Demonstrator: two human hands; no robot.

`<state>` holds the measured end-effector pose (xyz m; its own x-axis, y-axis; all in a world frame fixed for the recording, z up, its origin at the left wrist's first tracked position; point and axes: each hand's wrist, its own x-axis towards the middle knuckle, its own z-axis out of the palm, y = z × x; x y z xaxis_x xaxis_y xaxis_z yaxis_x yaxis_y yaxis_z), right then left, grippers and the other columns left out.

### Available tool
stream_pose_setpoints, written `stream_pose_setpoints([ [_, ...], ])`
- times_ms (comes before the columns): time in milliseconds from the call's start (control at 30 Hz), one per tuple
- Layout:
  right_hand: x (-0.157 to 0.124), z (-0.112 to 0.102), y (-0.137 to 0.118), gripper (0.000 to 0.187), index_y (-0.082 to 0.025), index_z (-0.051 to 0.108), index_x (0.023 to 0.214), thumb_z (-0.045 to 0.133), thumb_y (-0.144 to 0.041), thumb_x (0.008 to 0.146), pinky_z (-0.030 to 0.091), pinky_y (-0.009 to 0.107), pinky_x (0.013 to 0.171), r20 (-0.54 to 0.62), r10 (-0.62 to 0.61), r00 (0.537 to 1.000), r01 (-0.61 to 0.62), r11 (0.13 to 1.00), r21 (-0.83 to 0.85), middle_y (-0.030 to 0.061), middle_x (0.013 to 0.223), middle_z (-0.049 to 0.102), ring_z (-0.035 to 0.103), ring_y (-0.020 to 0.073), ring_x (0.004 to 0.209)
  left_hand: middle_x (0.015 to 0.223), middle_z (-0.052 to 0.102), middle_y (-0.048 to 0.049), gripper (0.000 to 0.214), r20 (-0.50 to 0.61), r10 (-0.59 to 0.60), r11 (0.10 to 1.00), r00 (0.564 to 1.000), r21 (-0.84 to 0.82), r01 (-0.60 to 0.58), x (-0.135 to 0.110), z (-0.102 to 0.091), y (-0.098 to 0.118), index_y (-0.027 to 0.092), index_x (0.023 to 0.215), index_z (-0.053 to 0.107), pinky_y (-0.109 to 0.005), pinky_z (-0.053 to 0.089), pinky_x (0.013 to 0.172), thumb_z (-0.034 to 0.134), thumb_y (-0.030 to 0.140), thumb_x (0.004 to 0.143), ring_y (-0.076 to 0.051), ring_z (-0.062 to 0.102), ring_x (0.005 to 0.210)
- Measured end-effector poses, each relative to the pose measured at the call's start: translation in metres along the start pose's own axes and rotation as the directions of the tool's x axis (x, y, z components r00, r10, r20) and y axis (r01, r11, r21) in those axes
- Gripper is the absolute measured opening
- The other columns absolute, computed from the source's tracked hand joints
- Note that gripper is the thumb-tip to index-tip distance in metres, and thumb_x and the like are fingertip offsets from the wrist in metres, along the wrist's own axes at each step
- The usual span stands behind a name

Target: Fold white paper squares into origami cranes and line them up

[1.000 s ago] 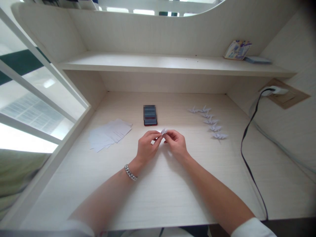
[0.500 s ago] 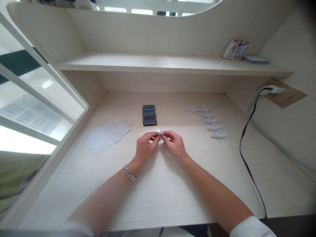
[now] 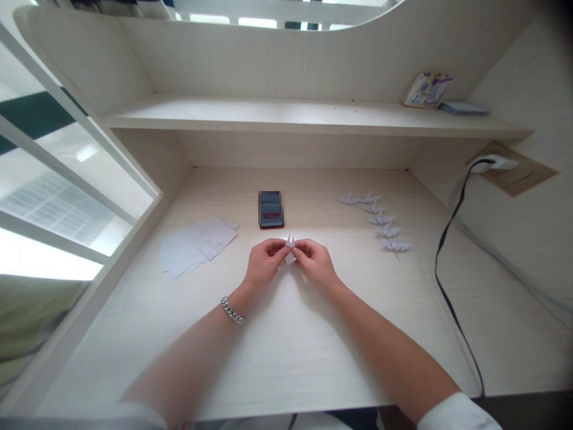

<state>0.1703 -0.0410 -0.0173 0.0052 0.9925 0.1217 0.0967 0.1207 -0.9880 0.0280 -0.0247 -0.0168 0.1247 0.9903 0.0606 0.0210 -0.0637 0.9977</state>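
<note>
Item, 1 folded white paper piece: we find it near the middle of the desk, between the hands and just nearer the person than the phone. Its long axis runs fore and aft; 2 slim points face the back of the desk, and the lower flap faces the person.

Item, left hand: thumb and bent fingers pinched closed on the piece's left side; chain bracelet at the wrist.

Item, right hand: a matching closed pinch on the right side.

Item, white sheets, fanned at left: faint lines on top, which we cannot confirm as writing.

Item, 6 folded paper cranes, in a bent row at right.

Lettering: we note coloured print on the packet leaning on the shelf, too small to read; the phone's screen is pixelated.
</note>
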Motion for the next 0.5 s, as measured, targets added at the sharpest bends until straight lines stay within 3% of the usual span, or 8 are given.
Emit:
stream_pose_setpoints([
  [233,0.0021,0.0008,0.0001,0.023,-0.015,0.067,0.079,0.068,-0.035,0.068,0.046,0.028,0.060,-0.043,0.070,0.997,-0.065,0.991,0.118,0.0055,0.072,0.066,0.059,0.0174,0.065,0.076,0.068,-0.0053,0.024,-0.042,-0.031,0.999,0.999,-0.041,0.029,0.0015,-0.0008,0.0008,0.014,0.078,0.067,-0.025,0.047,0.065,0.071,0.032,0.064,-0.014,0.060,0.068],
  [500,0.0022,0.0002,-0.0061,0.026,-0.013,0.069,0.077,0.073,-0.035,0.062,0.046,0.029,0.060,-0.028,0.144,0.989,-0.136,0.972,0.189,0.0054,0.068,0.067,0.059,0.0170,0.062,0.075,0.068,-0.0067,0.028,-0.015,-0.095,0.992,0.995,-0.082,0.094,0.0025,-0.0016,0.0019,0.012,0.080,0.067,-0.026,0.047,0.064,0.072,0.033,0.063,-0.015,0.061,0.067],
])
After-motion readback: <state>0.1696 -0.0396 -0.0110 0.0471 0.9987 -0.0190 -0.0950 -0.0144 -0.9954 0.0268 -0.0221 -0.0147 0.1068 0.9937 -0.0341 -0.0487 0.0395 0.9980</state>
